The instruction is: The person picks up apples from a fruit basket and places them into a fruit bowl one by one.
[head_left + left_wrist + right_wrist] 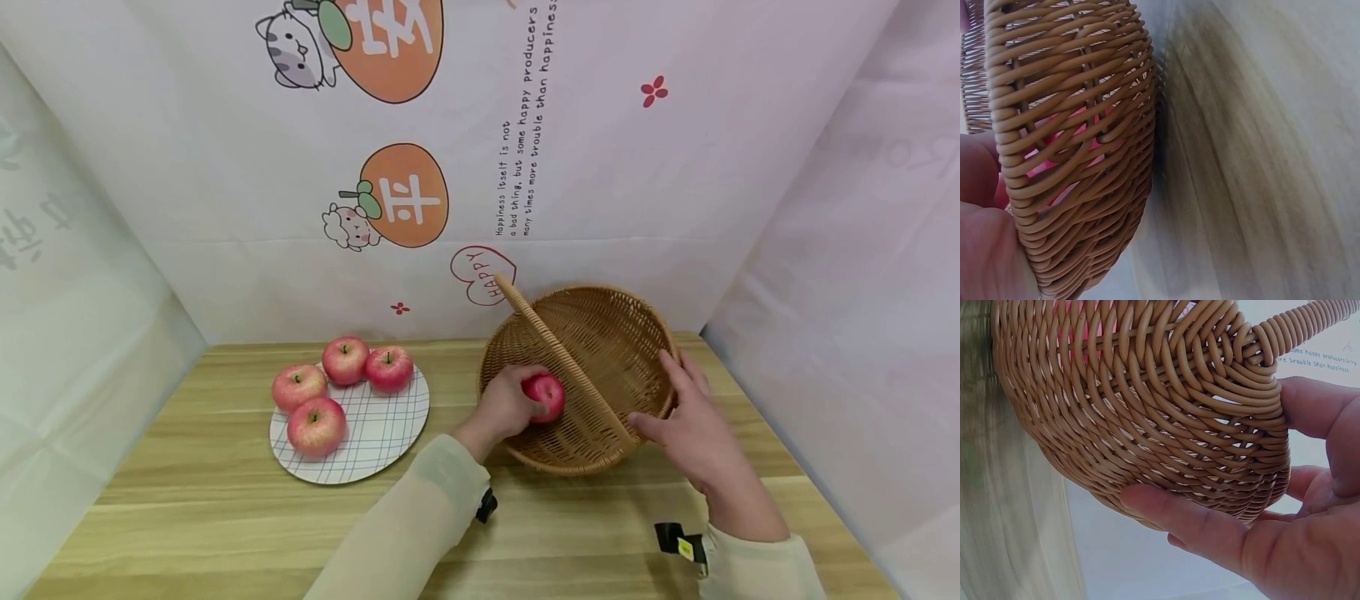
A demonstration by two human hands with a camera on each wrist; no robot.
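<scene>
A red apple point(551, 398) is inside the brown wicker basket point(611, 329), near its left side. My left hand point(504, 406) reaches over the left rim and holds this apple, fingers and thumb around it. In the left wrist view the basket weave covers most of the apple; only pink patches show through. My right hand point(693, 429) grips the basket's right rim, thumb by the foot of the arched handle point(558, 346). The right wrist view shows a finger of that hand along the outer wall of the basket point(1147, 425).
Left of the basket, a round white plate point(375, 446) with a blue grid pattern bears several red apples point(317, 427). Both plate and basket stand on a wood-grain table point(225, 533). A printed white cloth point(600, 167) hangs behind, with more white cloth at both sides.
</scene>
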